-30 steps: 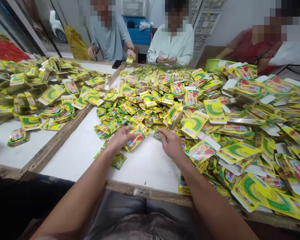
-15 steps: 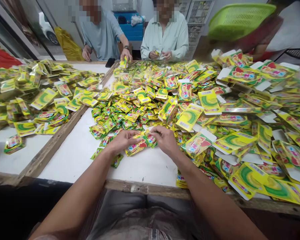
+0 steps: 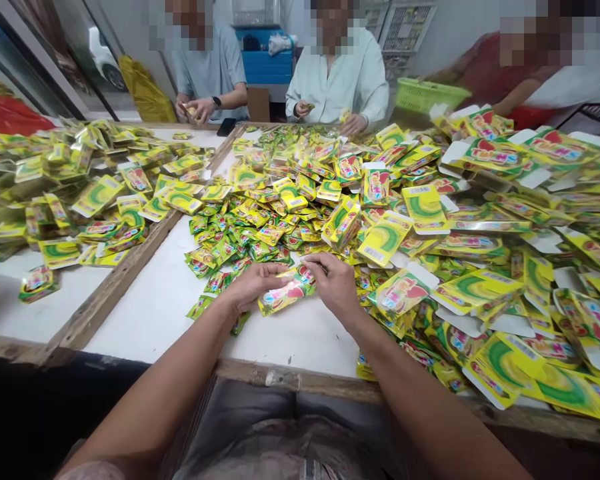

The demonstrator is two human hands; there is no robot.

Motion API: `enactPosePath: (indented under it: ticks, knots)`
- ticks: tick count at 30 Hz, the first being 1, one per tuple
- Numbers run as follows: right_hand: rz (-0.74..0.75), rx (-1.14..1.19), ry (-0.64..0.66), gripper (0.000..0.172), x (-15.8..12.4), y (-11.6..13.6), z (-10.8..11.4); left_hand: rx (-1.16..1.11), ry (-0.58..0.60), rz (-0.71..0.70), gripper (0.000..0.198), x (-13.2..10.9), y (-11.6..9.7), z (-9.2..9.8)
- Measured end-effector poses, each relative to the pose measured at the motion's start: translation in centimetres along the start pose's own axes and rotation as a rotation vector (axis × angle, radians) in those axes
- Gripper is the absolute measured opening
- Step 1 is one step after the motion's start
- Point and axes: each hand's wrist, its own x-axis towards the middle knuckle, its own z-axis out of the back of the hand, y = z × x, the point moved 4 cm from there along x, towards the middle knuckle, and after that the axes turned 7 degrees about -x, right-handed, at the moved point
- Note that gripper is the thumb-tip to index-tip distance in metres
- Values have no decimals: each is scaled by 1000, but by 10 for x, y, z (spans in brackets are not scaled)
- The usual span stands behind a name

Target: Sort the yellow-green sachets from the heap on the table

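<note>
Over the white tabletop, my left hand grips a small yellow and green candy box by its left part, thumb on top. The box lies tilted, its printed front facing up. My right hand is closed at the box's right end, thumb and forefinger pinching there; its fingertips hide whether a packet is also between them. Just beyond my hands lies a heap of small green and yellow candy packets. Right of my right forearm, a printed box rests on the pile with a white flap showing.
A large pile of candy boxes covers the right side. More boxes lie left of a wooden divider strip. Co-workers sit across the table, near a black phone. A green basket stands at the back right.
The green packet visible at the box's right end no longer shows apart from it. Across the table, a co-worker's hand has drawn back with a box. The green basket has been lowered.
</note>
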Motion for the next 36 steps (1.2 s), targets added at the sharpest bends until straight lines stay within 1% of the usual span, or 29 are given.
enactPosePath:
  ticks: [1, 3, 5, 7, 10, 13, 16, 18, 19, 21, 23, 25, 28, 30, 32, 34, 36]
  knots:
    - [-37, 21, 20, 11, 0, -2, 2, -17, -12, -8, 49, 1, 0, 1]
    - [-79, 39, 62, 23, 1, -6, 6, -32, -31, -43, 50, 1, -2, 2]
    - [-74, 19, 88, 33, 1, -6, 10, 8, -17, -74, 47, 1, -4, 1]
    - [-52, -22, 100, 29, 0, -5, 10, 99, 18, -104, 44, 1, -5, 0]
    - [-15, -86, 108, 21, -2, -2, 4, 231, 50, -162, 42, 1, -5, -1]
    - [-15, -110, 137, 21, -5, -3, -3, 308, 81, -198, 42, 2, -4, 0]
    - [-39, -31, 254, 23, -6, -5, -5, 385, 101, -229, 41, 1, -5, 0]
    - [-33, 61, 336, 24, -6, -4, -2, 414, 96, -259, 41, -1, -8, -2]
    - [-25, 92, 355, 24, -6, -3, 1, 416, 96, -272, 41, -2, -9, -4]
    - [-38, 105, 312, 23, -5, -2, 5, 398, 111, -279, 42, -3, -10, -7]
    - [-105, 78, 212, 20, -5, -4, 6, 374, 128, -263, 43, -3, -9, -9]
    - [-188, 81, 163, 21, -6, -8, 2, 358, 120, -243, 44, -2, -6, -8]
    - [-261, 193, 205, 25, -7, -11, -6, 318, 84, -224, 43, 2, -2, -2]
    - [-295, 289, 194, 32, -6, -13, -5, 285, 71, -212, 45, 5, 0, 1]
    - [-324, 317, 168, 36, -5, -13, -2, 268, 69, -200, 47, 8, 2, 3]
    - [-315, 271, 179, 32, -5, -11, 1, 264, 72, -189, 47, 9, 2, 4]
    - [-276, 221, 232, 26, -5, -6, 1, 261, 77, -176, 46, 9, 2, 4]
